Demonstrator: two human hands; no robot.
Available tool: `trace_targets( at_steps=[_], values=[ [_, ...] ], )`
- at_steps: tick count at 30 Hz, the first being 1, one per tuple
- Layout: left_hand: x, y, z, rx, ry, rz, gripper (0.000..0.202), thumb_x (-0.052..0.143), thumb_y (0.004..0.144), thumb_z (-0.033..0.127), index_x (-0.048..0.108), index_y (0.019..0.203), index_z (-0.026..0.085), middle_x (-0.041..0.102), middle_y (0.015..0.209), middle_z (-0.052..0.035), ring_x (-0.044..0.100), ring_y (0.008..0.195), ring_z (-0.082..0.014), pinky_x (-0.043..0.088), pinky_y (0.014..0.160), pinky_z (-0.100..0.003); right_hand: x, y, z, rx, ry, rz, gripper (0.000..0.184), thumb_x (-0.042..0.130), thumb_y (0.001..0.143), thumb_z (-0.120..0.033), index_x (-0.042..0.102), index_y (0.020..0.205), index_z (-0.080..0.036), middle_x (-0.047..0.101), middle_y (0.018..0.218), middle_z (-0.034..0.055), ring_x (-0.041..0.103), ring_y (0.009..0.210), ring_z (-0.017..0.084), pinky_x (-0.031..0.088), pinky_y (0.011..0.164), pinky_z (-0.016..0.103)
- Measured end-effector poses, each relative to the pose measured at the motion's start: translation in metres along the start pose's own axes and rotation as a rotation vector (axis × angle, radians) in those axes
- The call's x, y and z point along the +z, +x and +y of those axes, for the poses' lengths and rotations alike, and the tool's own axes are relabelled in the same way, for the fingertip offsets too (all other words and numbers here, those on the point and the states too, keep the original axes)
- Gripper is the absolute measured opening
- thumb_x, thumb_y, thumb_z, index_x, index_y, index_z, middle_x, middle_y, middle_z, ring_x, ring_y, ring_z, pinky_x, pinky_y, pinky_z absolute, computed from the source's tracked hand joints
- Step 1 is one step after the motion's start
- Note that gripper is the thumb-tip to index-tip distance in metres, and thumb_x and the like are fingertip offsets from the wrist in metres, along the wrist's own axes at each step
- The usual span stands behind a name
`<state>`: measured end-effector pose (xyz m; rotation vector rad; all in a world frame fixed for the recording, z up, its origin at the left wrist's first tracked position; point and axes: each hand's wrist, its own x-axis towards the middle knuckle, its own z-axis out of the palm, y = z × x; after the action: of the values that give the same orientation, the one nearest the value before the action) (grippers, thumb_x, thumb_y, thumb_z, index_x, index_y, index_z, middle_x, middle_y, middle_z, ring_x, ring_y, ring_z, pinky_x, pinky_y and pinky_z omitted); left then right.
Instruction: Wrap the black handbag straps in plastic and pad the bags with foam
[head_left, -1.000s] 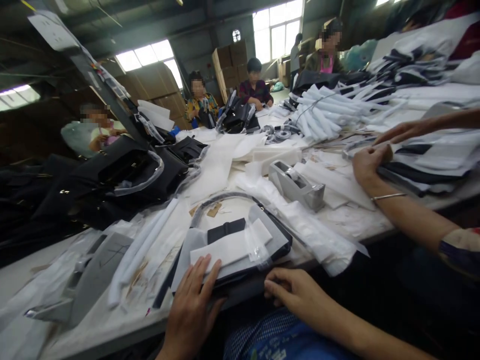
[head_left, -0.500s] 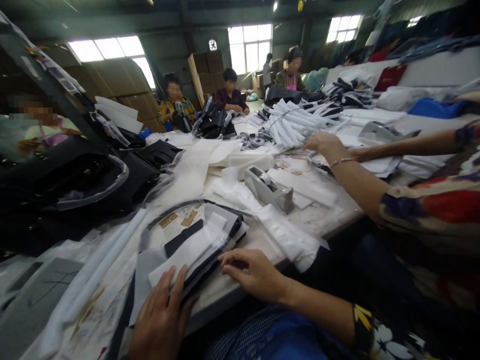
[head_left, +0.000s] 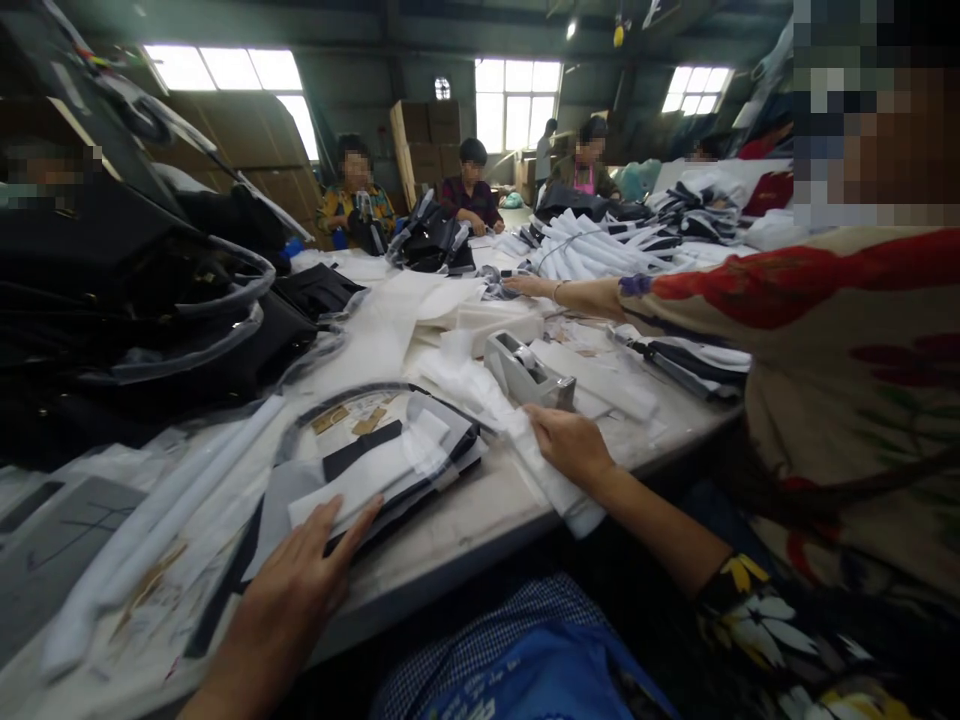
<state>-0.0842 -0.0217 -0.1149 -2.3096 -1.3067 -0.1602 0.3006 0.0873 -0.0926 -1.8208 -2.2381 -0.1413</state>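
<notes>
My left hand [head_left: 292,570] lies with fingers spread on a flat black bag [head_left: 405,515] near the table's front edge. On top of that bag are a white foam sheet [head_left: 352,487] and grey lining pieces; its dark handle [head_left: 300,420], wrapped in clear plastic, loops out behind. My right hand [head_left: 570,448] has closed on a long bundle of thin white plastic bags [head_left: 517,430] that hangs over the edge. Its thumb is hidden. Just behind my right hand stands a grey tape dispenser [head_left: 525,372].
Black handbags [head_left: 172,330] are piled at the left. Rolled white foam strips [head_left: 165,520] and a grey board [head_left: 67,545] lie front left. A co-worker's arm [head_left: 585,297] reaches across from the right. White tubes [head_left: 577,245] lie bundled farther back.
My right hand has moved away from the black bag, rightward and up, onto the plastic bags. My left hand stays on the bag. The co-worker at right leans in, reaching farther left.
</notes>
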Motion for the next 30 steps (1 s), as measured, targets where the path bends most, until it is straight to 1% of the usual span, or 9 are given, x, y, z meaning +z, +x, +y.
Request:
trace_targets(
  at_steps=[5, 10, 13, 16, 19, 22, 24, 26, 30],
  values=[
    [0.006, -0.003, -0.008, 0.005, 0.025, 0.007, 0.071, 0.047, 0.087, 0.020, 0.028, 0.155, 0.028, 0.056, 0.142, -0.0155, 0.063, 0.119, -0.0284, 0.052, 0.098, -0.041, -0.033, 0.001, 0.000, -0.025, -0.077, -0.006, 0.029, 0.044, 0.098, -0.024, 0.072, 0.100, -0.023, 0.074, 0.091, 0.0062, 0.067, 0.081, 0.022, 0.034, 0.058, 0.028],
    [0.009, -0.001, -0.002, -0.051, -0.010, 0.034, 0.067, 0.048, 0.092, 0.023, 0.028, 0.155, 0.029, 0.051, 0.147, -0.0156, 0.060, 0.123, -0.0298, 0.051, 0.099, -0.043, -0.051, -0.029, -0.013, -0.226, -0.133, -0.111, 0.020, 0.053, 0.093, -0.015, 0.071, 0.091, -0.022, 0.071, 0.090, 0.0045, 0.063, 0.089, 0.020, 0.033, 0.058, 0.027],
    [0.010, 0.002, 0.001, -0.078, -0.025, 0.041, 0.067, 0.049, 0.092, 0.022, 0.027, 0.156, 0.030, 0.050, 0.147, -0.0161, 0.061, 0.122, -0.0309, 0.050, 0.099, -0.045, -0.044, -0.040, -0.015, -0.228, -0.064, -0.139, 0.020, 0.052, 0.095, -0.017, 0.071, 0.093, -0.022, 0.071, 0.094, 0.0051, 0.064, 0.093, 0.020, 0.042, 0.065, 0.026],
    [0.012, 0.004, -0.003, -0.074, -0.022, 0.039, 0.069, 0.049, 0.092, 0.022, 0.026, 0.156, 0.030, 0.051, 0.145, -0.0168, 0.061, 0.120, -0.0313, 0.050, 0.099, -0.045, -0.031, -0.039, -0.008, -0.179, 0.103, -0.080, 0.024, 0.054, 0.098, -0.030, 0.069, 0.114, -0.021, 0.071, 0.111, 0.0076, 0.066, 0.102, 0.022, 0.051, 0.083, 0.031],
    [0.019, 0.006, -0.013, -0.070, -0.026, 0.038, 0.069, 0.048, 0.091, 0.022, 0.027, 0.156, 0.030, 0.051, 0.145, -0.0160, 0.061, 0.120, -0.0323, 0.049, 0.099, -0.046, -0.017, -0.035, -0.005, -0.149, 0.245, -0.018, 0.049, 0.060, 0.094, -0.042, 0.056, 0.136, -0.018, 0.061, 0.136, 0.0141, 0.059, 0.122, 0.028, 0.049, 0.102, 0.041],
    [0.027, 0.014, -0.023, -0.151, -0.014, 0.047, 0.063, 0.045, 0.092, 0.021, 0.032, 0.154, 0.025, 0.051, 0.144, -0.0180, 0.061, 0.117, -0.0348, 0.049, 0.097, -0.048, 0.000, -0.033, -0.006, -0.119, 0.260, -0.043, 0.072, 0.066, 0.088, -0.045, 0.043, 0.147, -0.011, 0.046, 0.149, 0.0215, 0.048, 0.134, 0.034, 0.043, 0.109, 0.048],
    [0.031, 0.023, -0.027, -0.199, 0.001, 0.042, 0.060, 0.043, 0.092, 0.020, 0.038, 0.152, 0.021, 0.052, 0.142, -0.0207, 0.061, 0.115, -0.0363, 0.049, 0.095, -0.048, 0.014, -0.033, -0.006, -0.120, 0.227, -0.078, 0.080, 0.070, 0.084, -0.042, 0.039, 0.149, -0.007, 0.044, 0.150, 0.0243, 0.046, 0.135, 0.036, 0.040, 0.112, 0.050],
    [0.032, 0.031, -0.028, -0.232, 0.017, 0.030, 0.058, 0.042, 0.092, 0.019, 0.041, 0.150, 0.019, 0.052, 0.139, -0.0225, 0.060, 0.115, -0.0372, 0.048, 0.095, -0.048, 0.025, -0.031, -0.004, -0.126, 0.196, -0.079, 0.074, 0.067, 0.085, -0.033, 0.041, 0.149, -0.006, 0.049, 0.146, 0.0237, 0.049, 0.132, 0.036, 0.039, 0.113, 0.050],
    [0.032, 0.039, -0.027, -0.271, 0.026, 0.008, 0.059, 0.043, 0.092, 0.020, 0.041, 0.150, 0.018, 0.050, 0.140, -0.0234, 0.057, 0.119, -0.0382, 0.045, 0.099, -0.048, 0.024, -0.019, 0.007, -0.107, 0.266, -0.085, 0.068, 0.057, 0.079, -0.008, 0.046, 0.146, -0.012, 0.060, 0.137, 0.0165, 0.057, 0.123, 0.031, 0.045, 0.107, 0.045]
  ],
)
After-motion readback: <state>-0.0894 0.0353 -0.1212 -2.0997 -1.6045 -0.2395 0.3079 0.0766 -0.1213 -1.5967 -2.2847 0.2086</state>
